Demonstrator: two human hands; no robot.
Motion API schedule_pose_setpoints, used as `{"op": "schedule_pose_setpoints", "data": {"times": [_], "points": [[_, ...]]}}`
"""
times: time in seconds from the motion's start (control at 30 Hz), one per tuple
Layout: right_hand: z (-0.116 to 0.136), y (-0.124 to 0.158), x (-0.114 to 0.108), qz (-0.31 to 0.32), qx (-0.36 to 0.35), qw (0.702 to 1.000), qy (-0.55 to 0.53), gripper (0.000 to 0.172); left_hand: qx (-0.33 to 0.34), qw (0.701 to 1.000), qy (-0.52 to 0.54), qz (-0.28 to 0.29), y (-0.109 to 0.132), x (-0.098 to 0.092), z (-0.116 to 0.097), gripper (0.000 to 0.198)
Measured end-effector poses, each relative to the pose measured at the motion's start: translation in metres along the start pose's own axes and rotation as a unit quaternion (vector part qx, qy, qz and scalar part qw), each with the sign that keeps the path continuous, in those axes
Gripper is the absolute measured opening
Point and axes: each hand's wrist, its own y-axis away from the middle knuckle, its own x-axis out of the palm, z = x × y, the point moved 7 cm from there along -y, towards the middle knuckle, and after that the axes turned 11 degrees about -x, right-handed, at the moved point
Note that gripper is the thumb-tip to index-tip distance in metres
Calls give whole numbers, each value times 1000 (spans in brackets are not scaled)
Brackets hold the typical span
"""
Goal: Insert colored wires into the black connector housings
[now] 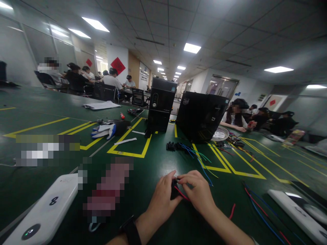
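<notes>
My left hand (163, 197) is closed around a small black connector (174, 191), held low over the green table (153, 163). My right hand (198, 190) pinches a thin red wire (184, 196) at the top of that connector; the two hands touch. A black watch sits on my left wrist (131, 228). Beyond the hands lie more black connectors (171, 146) and a loose bundle of blue and green wires (196, 156).
Two black computer cases (160, 105) (200, 115) stand ahead inside yellow floor-tape boxes. A white device (43, 212) lies near left, another white slab (298, 211) near right with red and blue wires (258, 207). Gloves (103, 130) and papers lie left. Several people sit at the table's far sides.
</notes>
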Motion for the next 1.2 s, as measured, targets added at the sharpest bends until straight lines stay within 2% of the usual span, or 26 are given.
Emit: {"op": "schedule_pose_setpoints", "data": {"times": [0.23, 0.33, 0.43, 0.57, 0.9, 1.07, 1.2], "points": [[15, 1, 6, 90, -62, 992, 71, 26, -1, 1000, 14, 8, 1, 2, 2, 68], [18, 1, 6, 96, -93, 986, 98, 22, 4, 1000, 15, 5, 1, 2, 2, 68], [16, 1, 7, 90, -99, 987, 91, 21, 1, 1000, 11, -1, 0, 2, 4, 67], [17, 1, 12, 118, -106, 984, 82, 20, 0, 1000, 17, -5, -1, 2, 5, 67], [23, 0, 11, 227, -117, 962, 95, 17, -25, 999, 35, 21, -2, -1, 2, 69], [34, 1, 10, 262, -90, 952, 133, 27, -13, 999, 43, 20, -3, -3, 2, 66], [49, -2, 13, 264, -88, 947, 157, 15, 5, 999, 33, 18, -3, -1, 3, 62]]}}
